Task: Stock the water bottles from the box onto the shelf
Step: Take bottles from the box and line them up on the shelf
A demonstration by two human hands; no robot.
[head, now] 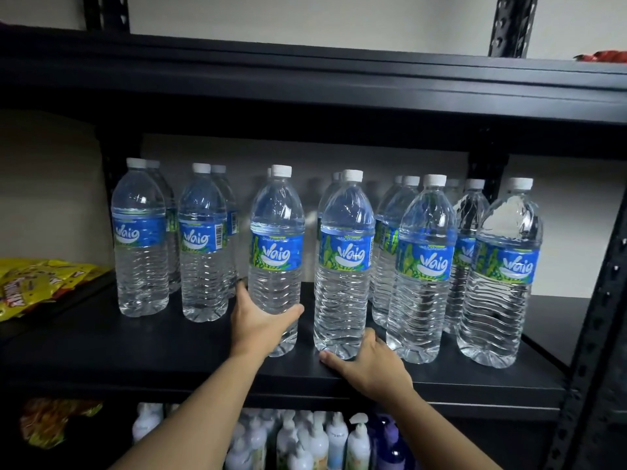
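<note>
Several clear water bottles with blue labels and white caps stand on a black metal shelf (142, 361). My left hand (259, 322) is wrapped around the lower part of one water bottle (276, 232) near the shelf's middle, its base on or just above the board. My right hand (368, 364) cups the base of a neighbouring water bottle (346, 252) that stands upright at the shelf's front edge. More bottles stand in rows to the left (140, 239) and right (505, 266). The box is out of view.
Yellow snack bags (37, 283) lie on the shelf at the far left. A lower shelf holds several white and purple pump bottles (319, 439). The upper shelf board (305, 89) hangs close above the caps. A black perforated upright (590, 351) stands at the right.
</note>
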